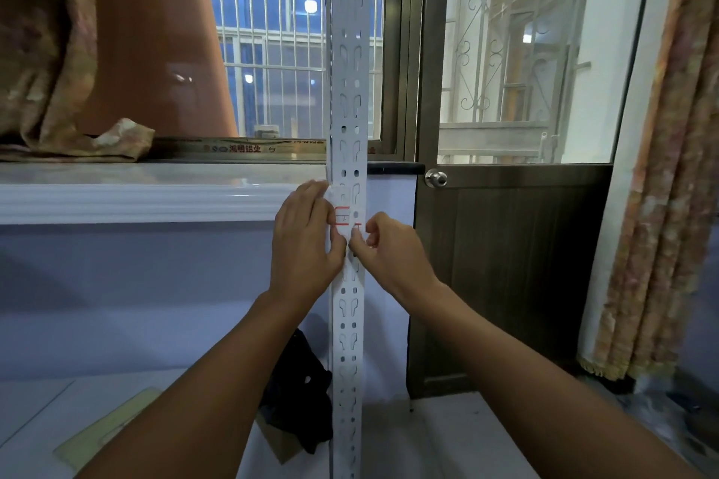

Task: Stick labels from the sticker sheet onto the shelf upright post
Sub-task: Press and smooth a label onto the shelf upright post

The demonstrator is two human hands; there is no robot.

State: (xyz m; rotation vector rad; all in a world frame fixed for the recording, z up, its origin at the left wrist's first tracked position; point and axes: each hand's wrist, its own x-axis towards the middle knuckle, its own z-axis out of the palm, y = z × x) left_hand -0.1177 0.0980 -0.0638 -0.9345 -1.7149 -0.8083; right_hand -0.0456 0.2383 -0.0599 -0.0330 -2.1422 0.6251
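Note:
A white perforated shelf upright post (348, 89) runs from top to bottom through the middle of the view. My left hand (305, 241) holds a white sticker sheet (343, 215) with red-bordered labels flat against the post at about windowsill height. My right hand (389, 245) pinches a label's corner at the sheet's lower right edge, thumb and forefinger closed on it. Most of the sheet is hidden behind my left fingers.
A white windowsill ledge (136, 194) lies to the left, with bunched curtain cloth (58, 70) on it. A brown door with a round knob (435, 178) stands to the right, a patterned curtain (669, 167) beyond. A black object (303, 381) lies by the post's base.

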